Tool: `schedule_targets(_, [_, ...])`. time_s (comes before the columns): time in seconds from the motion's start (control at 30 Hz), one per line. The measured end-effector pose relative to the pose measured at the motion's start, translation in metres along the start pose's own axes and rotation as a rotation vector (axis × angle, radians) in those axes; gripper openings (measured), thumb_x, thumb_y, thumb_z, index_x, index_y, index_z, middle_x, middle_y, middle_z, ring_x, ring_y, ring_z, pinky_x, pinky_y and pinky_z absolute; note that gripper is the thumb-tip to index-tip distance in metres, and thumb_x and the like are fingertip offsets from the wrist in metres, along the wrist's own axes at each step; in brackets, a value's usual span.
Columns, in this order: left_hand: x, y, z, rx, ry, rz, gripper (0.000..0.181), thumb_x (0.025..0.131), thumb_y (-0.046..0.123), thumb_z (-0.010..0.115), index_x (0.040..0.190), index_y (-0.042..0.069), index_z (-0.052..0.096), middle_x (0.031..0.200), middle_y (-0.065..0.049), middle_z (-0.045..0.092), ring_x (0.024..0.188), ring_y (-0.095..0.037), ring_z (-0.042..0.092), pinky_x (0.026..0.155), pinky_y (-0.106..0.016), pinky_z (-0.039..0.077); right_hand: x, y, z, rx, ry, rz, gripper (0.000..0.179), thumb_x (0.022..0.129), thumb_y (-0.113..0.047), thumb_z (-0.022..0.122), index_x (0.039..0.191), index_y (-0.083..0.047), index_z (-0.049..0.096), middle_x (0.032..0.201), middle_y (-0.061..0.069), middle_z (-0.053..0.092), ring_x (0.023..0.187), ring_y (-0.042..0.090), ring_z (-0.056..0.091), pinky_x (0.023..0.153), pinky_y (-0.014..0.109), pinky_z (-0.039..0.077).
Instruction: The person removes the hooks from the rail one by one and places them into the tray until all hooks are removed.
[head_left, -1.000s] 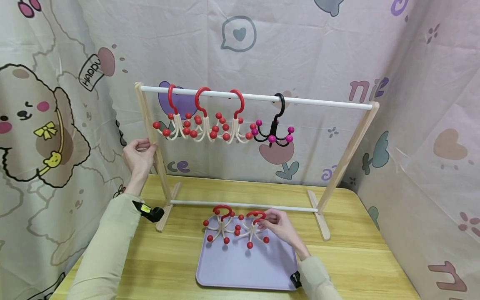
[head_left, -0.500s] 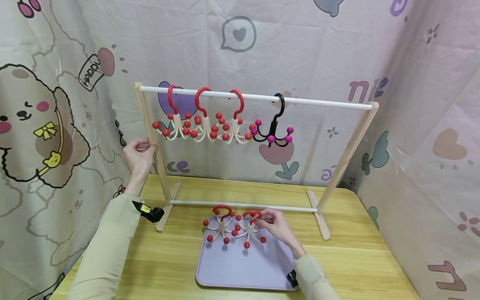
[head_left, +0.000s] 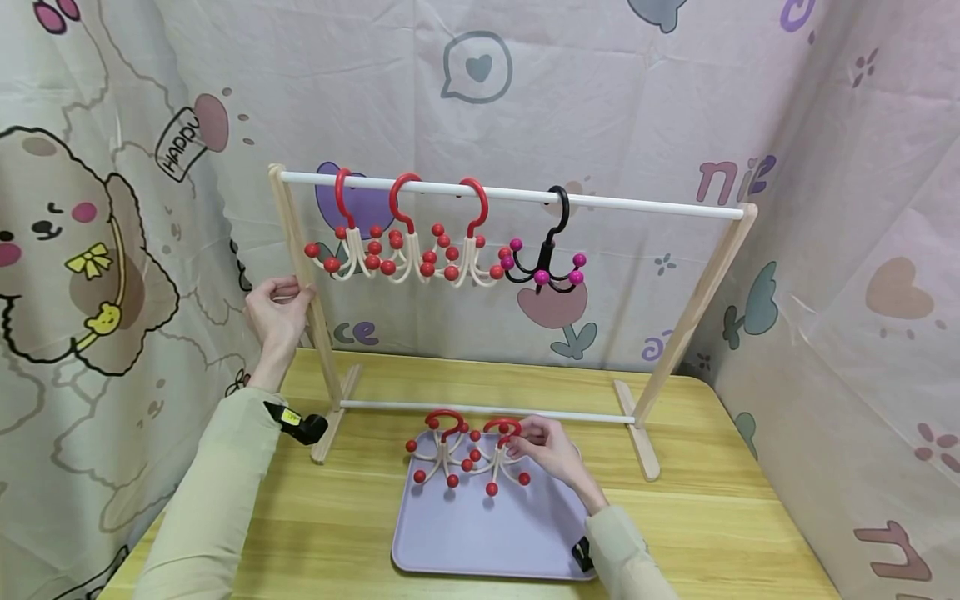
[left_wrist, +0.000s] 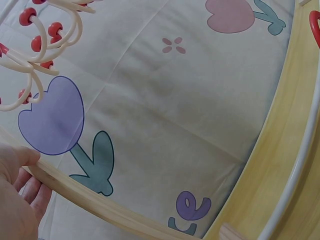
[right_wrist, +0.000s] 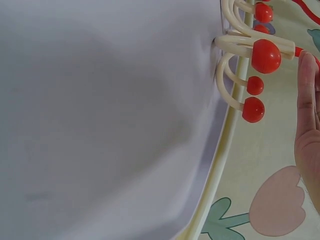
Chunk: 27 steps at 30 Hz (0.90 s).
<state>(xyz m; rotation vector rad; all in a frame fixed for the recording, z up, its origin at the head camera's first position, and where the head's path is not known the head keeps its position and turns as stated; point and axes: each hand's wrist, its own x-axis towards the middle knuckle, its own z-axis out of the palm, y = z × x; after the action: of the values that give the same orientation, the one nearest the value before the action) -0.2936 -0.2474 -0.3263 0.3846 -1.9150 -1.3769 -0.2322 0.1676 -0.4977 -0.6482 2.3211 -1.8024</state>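
Note:
On the left, my left hand [head_left: 279, 315] grips the wooden side post [head_left: 321, 337] of a small hanging rack; in the left wrist view its fingers [left_wrist: 37, 197] wrap the same post. My right hand [head_left: 553, 452] pinches the red hook of a cream claw hanger [head_left: 498, 460] with red ball tips, which stands upright on the lilac tray [head_left: 487, 533]. In the right wrist view, this hanger [right_wrist: 272, 42] meets the fingers at its hook. Beside it on the tray stands a matching claw hanger [head_left: 443, 454], red hook up.
From the rack's white top rail [head_left: 652, 205] hang three red-hooked hangers, the middle one [head_left: 408, 250] among them, and a black hanger [head_left: 547, 254] with magenta balls. A lower white rail [head_left: 480, 409] runs behind the tray. The wooden table [head_left: 720, 517] meets printed curtains.
My right hand has shifted slightly left, and the hanger it pinches has slid the same way toward its neighbour on the tray. The left hand stays on the post.

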Motion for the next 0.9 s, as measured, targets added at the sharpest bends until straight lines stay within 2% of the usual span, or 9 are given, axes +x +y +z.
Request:
schedule_targets(0.23, [0.0007,0.0002,-0.0006,-0.012,-0.014,-0.005,0.029,0.088,0.021,0.076,0.108,0.001,0.072,0.071,0.027,0.054,0.062,0.012,0.055,0.057,-0.006,0.046,0.0001,0.0008,-0.0002,-0.002,-0.006,0.000,0.019,0.094,0.001,0.064,0.108,0.013,0.062,0.099,0.034,0.071,0.079,0.024,0.076,0.080,0.053,0.059])
schedule_targets(0.5, [0.0007,0.0014,-0.0009,0.008,-0.012,-0.012,0.031,0.088,0.023,0.076,0.110,0.001,0.073,0.068,0.030,0.052,0.061,0.014,0.054,0.057,-0.006,0.045,-0.0007,-0.0008,-0.0004,-0.011,-0.005,-0.007,0.019,0.093,0.002,0.064,0.108,0.013,0.062,0.099,0.035,0.071,0.083,0.043,0.074,0.079,0.053,0.059])
schedule_targets(0.9, [-0.0021,0.0028,-0.0002,-0.010,-0.005,0.009,0.029,0.088,0.020,0.075,0.109,0.000,0.072,0.070,0.028,0.054,0.061,0.015,0.054,0.059,-0.006,0.045,-0.0010,-0.0014,-0.0005,-0.029,0.000,-0.009,0.021,0.093,0.001,0.065,0.110,0.012,0.062,0.098,0.034,0.071,0.081,0.040,0.074,0.079,0.052,0.060])
